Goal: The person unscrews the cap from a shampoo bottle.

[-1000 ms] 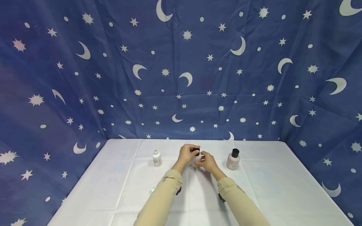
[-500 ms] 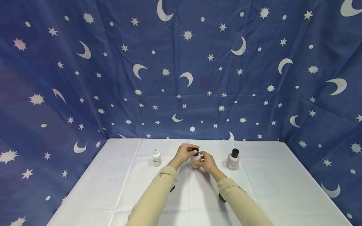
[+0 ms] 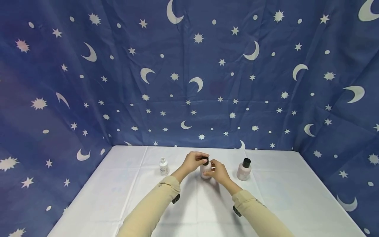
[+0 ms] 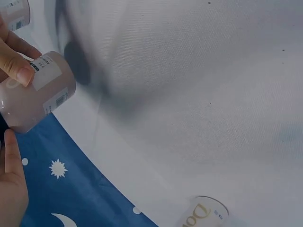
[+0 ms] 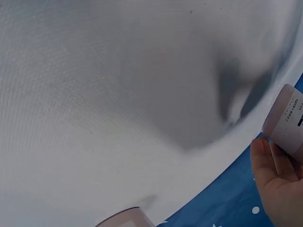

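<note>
Near the middle of the table stands a pale pink bottle [image 3: 204, 170] with a black cap [image 3: 205, 161]. My left hand [image 3: 193, 161] pinches that cap between thumb and fingers. With fingers and thumb around the bottle's lower body, my right hand [image 3: 218, 171] grips it from the right. The left wrist view shows the bottle's printed label [image 4: 47, 75] and the right thumb lying on its side. Part of the same bottle [image 5: 284, 118] appears at the right edge of the right wrist view, above the right hand [image 5: 279, 184].
To the left stands a small white bottle [image 3: 164, 167] with an uncapped neck. On the right is a second pink bottle [image 3: 243, 170] with a black cap. A white cloth covers the table [image 3: 118, 194], and a blue star-and-moon curtain [image 3: 189, 65] hangs behind.
My left forearm has swung outward to the left, while its fingers stay on the black cap. A small white round thing beside that sleeve is now out of sight. The right hand keeps its grip.
</note>
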{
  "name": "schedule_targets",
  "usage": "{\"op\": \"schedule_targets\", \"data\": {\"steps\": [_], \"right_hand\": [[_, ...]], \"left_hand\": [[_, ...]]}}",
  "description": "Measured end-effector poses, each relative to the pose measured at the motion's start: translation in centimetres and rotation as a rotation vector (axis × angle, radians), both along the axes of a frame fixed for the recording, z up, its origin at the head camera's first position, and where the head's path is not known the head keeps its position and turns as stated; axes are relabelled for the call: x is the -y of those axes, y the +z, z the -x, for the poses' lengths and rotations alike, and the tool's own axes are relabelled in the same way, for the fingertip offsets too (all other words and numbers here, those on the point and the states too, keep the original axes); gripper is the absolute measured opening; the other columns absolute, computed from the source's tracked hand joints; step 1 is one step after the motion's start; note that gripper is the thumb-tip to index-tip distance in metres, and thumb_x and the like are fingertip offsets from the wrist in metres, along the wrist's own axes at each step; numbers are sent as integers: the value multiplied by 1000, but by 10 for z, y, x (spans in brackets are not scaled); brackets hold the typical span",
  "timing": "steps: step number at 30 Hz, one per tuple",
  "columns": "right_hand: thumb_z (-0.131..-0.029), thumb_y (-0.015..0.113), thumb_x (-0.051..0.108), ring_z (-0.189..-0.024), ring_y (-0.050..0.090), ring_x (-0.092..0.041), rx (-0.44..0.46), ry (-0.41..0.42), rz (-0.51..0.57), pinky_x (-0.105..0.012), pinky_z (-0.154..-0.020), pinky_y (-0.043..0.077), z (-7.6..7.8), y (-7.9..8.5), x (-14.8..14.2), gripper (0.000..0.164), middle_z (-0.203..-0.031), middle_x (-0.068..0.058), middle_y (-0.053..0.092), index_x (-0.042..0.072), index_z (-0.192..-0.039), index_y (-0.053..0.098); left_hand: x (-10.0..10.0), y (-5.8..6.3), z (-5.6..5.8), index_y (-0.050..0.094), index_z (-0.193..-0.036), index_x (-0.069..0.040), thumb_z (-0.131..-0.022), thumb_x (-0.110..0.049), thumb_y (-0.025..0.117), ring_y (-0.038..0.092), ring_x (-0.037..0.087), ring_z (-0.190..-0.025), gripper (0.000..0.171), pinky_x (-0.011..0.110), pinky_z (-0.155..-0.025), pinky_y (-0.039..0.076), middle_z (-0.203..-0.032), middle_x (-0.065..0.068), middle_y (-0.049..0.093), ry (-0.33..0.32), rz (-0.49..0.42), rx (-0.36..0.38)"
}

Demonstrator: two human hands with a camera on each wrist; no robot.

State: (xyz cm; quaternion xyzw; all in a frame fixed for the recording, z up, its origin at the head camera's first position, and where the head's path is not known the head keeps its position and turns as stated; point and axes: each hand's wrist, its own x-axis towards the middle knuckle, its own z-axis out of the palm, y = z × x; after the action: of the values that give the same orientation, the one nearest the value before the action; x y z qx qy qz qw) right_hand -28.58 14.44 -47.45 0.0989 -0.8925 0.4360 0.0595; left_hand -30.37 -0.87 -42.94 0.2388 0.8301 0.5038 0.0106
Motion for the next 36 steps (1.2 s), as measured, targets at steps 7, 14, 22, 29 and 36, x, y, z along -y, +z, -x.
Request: {"op": "schedule_targets", "data": {"steps": [7,14,22,29,36], "right_hand": [[-71,81,9,-88,67,-31,-24,16,45,-38,-76,57,-4,7,-7,43,-102,-23,68,-7,-106,61],[-72,81,10,-91,67,-31,-31,43,90,-38,-78,57,-11,18,-12,45,-103,-22,69,-7,-109,62],[-73,81,16,-98,66,-34,-55,164,90,-39,-82,57,-36,29,-20,50,-108,-22,68,-7,-113,62],[-75,79,23,-99,65,-33,-70,247,93,-33,-82,57,-56,37,-17,52,-109,-19,68,-5,-115,61],[-74,80,25,-100,64,-24,-70,277,111,-25,-84,55,-74,44,-16,52,-108,-13,68,-2,-115,62]], "left_hand": [[2,8,-4,66,-111,5,-89,-2,62,64,32,-105,24,28,-88,54,-114,21,66,-18,-71,11],[3,16,-14,65,-112,6,-89,-5,63,65,34,-102,26,28,-86,55,-112,23,66,-14,-164,22],[16,24,-42,63,-119,1,-87,-5,65,64,33,-106,32,25,-84,56,-119,19,64,-111,-79,-75],[27,27,-66,64,-120,-2,-86,-6,65,65,28,-106,34,20,-85,54,-119,15,66,-101,-74,-176],[33,33,-87,65,-119,-4,-85,-8,67,66,27,-104,34,21,-88,53,-117,13,67,-83,-107,-184]]}}
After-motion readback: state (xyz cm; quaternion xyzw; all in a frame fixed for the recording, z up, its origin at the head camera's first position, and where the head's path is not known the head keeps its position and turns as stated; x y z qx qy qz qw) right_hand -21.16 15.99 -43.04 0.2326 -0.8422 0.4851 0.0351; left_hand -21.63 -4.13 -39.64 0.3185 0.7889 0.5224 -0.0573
